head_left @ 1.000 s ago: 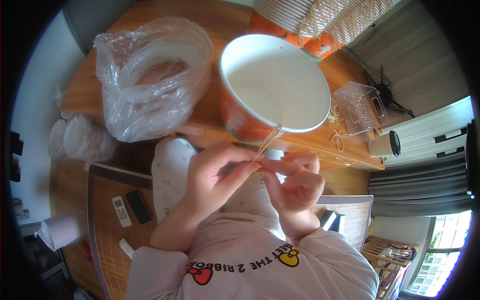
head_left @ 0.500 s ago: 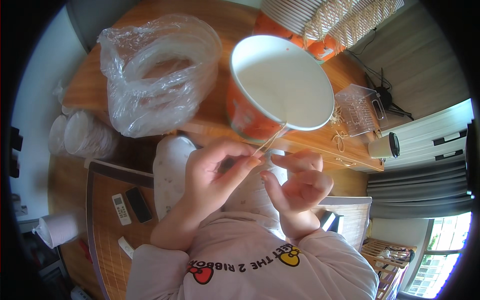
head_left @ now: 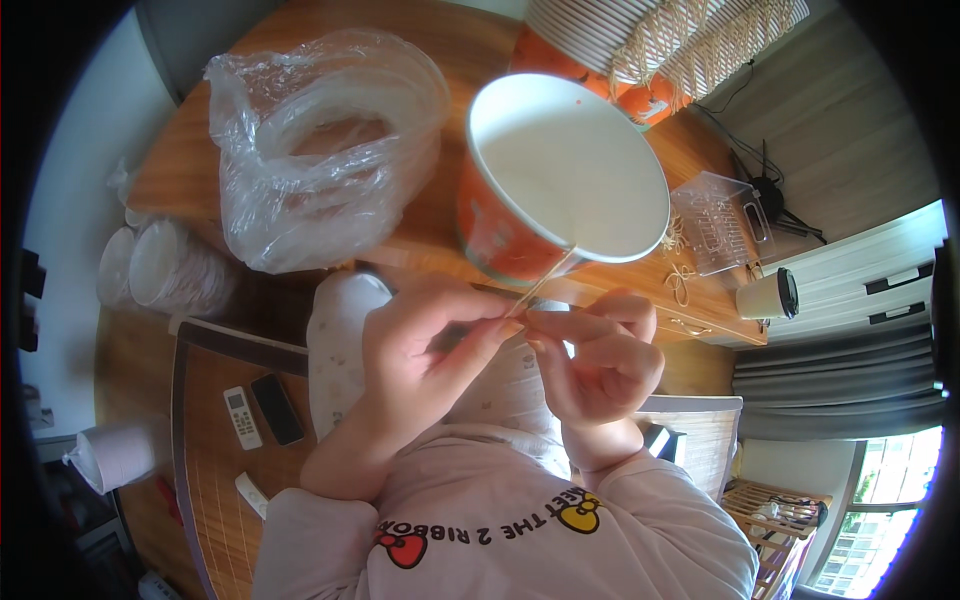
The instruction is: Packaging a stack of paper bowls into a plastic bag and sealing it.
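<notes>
A large paper bucket, orange outside and white inside, stands tilted toward me at the table's front edge. From its near rim a thin tan string runs down to my fingers. My left hand pinches this string between thumb and forefinger. Close beside it, the thumb and forefinger of my right hand are pressed together at the string's lower end, just below the left fingertips. The very tip of the string is hidden by the fingers.
On the wooden table lies a clear plastic bag of ring-shaped lids. Stacked buckets with tan strings stand behind. To the right are loose strings, a clear acrylic box and a lidded cup.
My right hand has moved left, and its thumb and forefinger have closed at the string's end. The string looks straighter, while the left hand keeps its pinch.
</notes>
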The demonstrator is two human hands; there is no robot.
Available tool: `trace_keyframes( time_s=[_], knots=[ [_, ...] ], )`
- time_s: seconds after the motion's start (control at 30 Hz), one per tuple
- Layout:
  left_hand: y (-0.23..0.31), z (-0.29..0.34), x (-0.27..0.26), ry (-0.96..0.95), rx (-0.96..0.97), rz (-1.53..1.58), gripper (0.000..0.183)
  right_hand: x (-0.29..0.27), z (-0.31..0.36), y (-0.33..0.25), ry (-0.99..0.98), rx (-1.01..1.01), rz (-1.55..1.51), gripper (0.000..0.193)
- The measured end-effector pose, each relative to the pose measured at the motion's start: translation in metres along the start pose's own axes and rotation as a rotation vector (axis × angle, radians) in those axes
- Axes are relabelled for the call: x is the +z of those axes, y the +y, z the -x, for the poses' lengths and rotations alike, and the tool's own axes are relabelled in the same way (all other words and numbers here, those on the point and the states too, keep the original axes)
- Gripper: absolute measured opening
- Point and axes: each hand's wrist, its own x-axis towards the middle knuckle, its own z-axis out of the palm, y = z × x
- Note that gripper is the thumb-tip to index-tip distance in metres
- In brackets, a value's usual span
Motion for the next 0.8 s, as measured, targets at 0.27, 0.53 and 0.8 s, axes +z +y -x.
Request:
trace_keyframes(
  time_s=[0.27, 0.53, 0.8],
  knots=[
    [0.013, -0.01, -0.002, 0.09, 0.222, -0.335, 0.019, -0.002, -0.021, -0.007, -0.025, -0.075, 0.108, 0.042],
    [0.018, -0.015, -0.001, 0.139, 0.387, -0.499, 0.026, 0.0, -0.033, -0.006, 0.017, -0.125, 0.079, 0.038],
    [0.017, -0.018, -0.002, 0.121, 0.262, -0.355, 0.021, -0.009, -0.029, -0.01, 0.013, -0.071, -0.018, 0.034]
  ],
)
